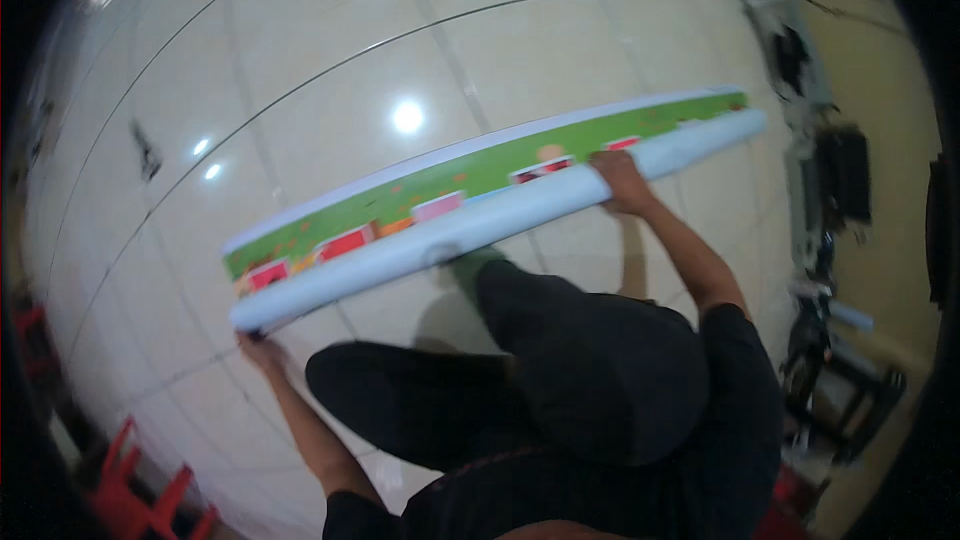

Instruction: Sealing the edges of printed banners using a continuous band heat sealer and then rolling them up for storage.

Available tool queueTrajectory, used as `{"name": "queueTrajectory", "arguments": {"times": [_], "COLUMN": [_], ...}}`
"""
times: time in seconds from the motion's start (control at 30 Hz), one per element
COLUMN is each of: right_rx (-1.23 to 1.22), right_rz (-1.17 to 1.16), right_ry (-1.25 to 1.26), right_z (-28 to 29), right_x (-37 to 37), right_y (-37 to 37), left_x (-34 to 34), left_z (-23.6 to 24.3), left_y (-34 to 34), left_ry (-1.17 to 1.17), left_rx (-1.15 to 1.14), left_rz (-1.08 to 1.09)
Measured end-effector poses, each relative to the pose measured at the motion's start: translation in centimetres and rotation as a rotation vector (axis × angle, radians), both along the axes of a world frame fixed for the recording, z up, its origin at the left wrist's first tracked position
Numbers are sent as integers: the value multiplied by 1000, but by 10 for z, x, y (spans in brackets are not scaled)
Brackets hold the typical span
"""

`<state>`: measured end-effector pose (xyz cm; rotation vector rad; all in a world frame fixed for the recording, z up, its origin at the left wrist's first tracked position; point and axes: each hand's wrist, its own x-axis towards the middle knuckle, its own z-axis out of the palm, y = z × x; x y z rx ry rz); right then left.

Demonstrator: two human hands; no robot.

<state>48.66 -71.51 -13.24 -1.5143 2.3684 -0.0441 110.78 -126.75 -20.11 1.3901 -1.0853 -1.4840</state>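
A long banner lies on the pale tiled floor (330, 70), mostly wound into a white roll (470, 225). A strip of its printed face (470, 172), green with red and pink patches, still lies flat beyond the roll. My left hand (262, 348) is at the roll's near-left end, fingers pressed under it. My right hand (622, 180) rests on top of the roll toward its right end, fingers curled over it. My legs in dark trousers (520, 360) are bent below the roll.
Dark equipment and stands (835, 200) line the right wall. Red plastic stools (140, 490) stand at the lower left. A small dark scrap (147, 152) lies on the floor at the left. Ceiling lights reflect off the glossy tiles.
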Motion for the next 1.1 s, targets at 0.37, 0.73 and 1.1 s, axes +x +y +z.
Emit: {"name": "queueTrajectory", "arguments": {"times": [0.37, 0.73, 1.1], "right_rx": [153, 108, -243], "right_rz": [163, 154, -108], "right_ry": [-119, -103, -136], "right_z": [54, 37, 40], "right_x": [19, 41, 130], "right_y": [-65, -79, -138], "left_x": [36, -1, -23], "left_z": [72, 69, 55], "left_y": [-35, -41, -34], "left_ry": [-496, -596, -747], "left_rx": [-119, -141, -218], "left_rz": [-251, 64, -33]}}
